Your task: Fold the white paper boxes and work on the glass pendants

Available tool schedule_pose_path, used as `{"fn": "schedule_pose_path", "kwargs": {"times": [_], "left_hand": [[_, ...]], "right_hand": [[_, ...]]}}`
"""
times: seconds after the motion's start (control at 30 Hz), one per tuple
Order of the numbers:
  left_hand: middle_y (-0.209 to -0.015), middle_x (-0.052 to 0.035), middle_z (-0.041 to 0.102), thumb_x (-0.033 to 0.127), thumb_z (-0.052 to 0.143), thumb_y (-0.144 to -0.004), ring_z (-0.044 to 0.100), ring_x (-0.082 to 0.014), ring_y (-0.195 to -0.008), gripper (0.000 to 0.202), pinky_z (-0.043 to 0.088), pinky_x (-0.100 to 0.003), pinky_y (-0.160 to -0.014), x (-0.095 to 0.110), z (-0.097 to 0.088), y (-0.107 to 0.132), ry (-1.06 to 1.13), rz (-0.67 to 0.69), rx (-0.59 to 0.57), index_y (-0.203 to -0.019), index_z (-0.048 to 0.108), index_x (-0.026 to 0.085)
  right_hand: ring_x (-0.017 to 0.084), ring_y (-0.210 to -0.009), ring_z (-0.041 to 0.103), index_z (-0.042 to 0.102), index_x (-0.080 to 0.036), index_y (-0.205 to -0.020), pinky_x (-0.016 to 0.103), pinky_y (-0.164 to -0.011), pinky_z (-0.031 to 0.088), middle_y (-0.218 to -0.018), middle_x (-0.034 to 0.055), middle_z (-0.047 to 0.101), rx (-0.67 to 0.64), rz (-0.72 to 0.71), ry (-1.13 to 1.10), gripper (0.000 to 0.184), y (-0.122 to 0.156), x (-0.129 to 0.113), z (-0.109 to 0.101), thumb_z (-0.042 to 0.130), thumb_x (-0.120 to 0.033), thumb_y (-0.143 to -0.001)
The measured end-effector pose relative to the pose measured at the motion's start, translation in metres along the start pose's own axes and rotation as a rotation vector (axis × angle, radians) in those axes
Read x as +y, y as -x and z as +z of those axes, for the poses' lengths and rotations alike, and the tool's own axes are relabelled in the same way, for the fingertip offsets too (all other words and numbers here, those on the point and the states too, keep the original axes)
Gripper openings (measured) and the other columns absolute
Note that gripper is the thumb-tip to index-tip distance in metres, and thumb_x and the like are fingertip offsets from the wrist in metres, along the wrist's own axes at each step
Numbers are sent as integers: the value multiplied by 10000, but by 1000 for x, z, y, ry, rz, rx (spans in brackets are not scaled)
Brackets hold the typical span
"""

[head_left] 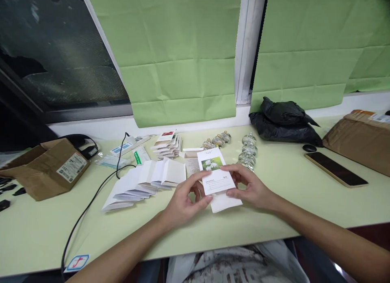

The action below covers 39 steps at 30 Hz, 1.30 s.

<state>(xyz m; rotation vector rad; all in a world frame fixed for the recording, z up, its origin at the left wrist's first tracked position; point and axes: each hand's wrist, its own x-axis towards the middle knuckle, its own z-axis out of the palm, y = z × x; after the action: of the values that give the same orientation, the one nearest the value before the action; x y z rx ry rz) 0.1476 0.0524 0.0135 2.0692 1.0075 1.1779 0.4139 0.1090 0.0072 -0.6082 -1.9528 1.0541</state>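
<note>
A small white paper box (215, 182), printed with white flowers on green and lines of text, is between my two hands above the table. Its lower end flap hangs down, unprinted. My left hand (189, 197) grips the left edge, thumb and fingers closed on it. On the right edge my right hand (251, 187) pinches the box, thumb in front. Left of my hands lies a fanned row of flat white paper boxes (148, 179). Behind them is a stack of printed boxes (167, 145). Another box (191, 163) lies partly hidden behind the held one.
Round glass bottles with gold tops (218, 141) and a row of clear ones (248, 149) stand behind my hands. A phone (336, 169), black plastic bag (283, 120) and carton (362, 139) are right. At left, an open cardboard box (50, 169) and black cable (88, 206).
</note>
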Motion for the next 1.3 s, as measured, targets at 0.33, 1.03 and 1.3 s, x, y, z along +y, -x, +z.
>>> {"fn": "schedule_pose_path", "kwargs": {"times": [0.33,1.03,1.3], "left_hand": [[-974,-62,659,336,659,-1010,626,-162,-787,486,500,-249,-678,0,-9,24,-271,81,-275,-1486,578,285],[-1614,-134,358,254,649,-955,373,-342,-1486,650,402,-546,-1161,-5,-96,-88,-731,133,-11,-1541,373,307],[-1357,-50,675,409,795,-865,608,-285,-1240,573,493,-384,-983,-9,-100,-130,-613,8,-367,-1390,585,320]], "right_hand": [[168,-715,569,543,-291,-1456,276,-648,464,-941,23,649,-309,84,383,444,42,-17,-8,613,-427,-1040],[321,-1564,311,658,-303,-1384,430,-1100,516,-1660,131,331,-183,213,-80,484,38,4,4,775,-415,-928],[308,-1412,508,670,-308,-1385,457,-1096,522,-1649,122,370,-200,220,-56,468,42,4,-3,754,-424,-940]]}}
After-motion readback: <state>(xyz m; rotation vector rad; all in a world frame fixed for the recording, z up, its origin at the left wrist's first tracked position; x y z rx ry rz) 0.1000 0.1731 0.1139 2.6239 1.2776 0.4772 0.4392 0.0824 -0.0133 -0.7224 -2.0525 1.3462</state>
